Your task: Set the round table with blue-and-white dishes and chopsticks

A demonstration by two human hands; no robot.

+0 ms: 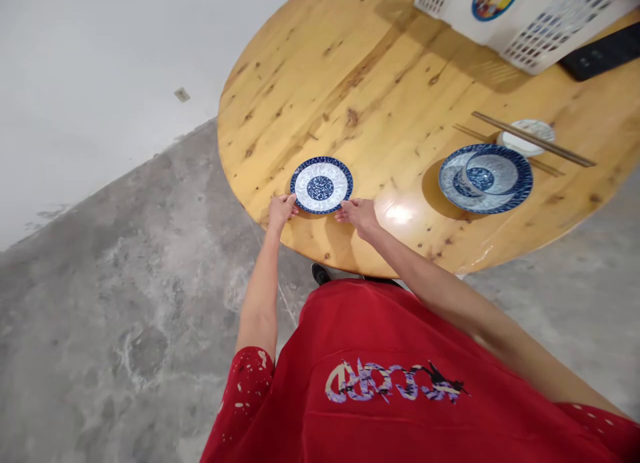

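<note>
A blue-and-white plate (321, 186) with a dark blue rim is level at the near left part of the round wooden table. My left hand (282, 210) pinches its lower left rim between thumb and fingers. At the lower right rim, my right hand (359, 215) grips the same plate, thumb on top and fingers beneath the edge. Whether the plate's underside touches the tabletop cannot be made out. Farther right stands a larger blue-rimmed plate (520, 189), with what looks like a clear bowl (487, 171) in it.
Chopsticks (543, 143) lie across a small white dish (527, 126) behind the larger plate. A white plastic basket (480, 29) and a black phone-like object (605, 53) are at the far right. The wooden table's (320, 96) curved edge runs close to my body.
</note>
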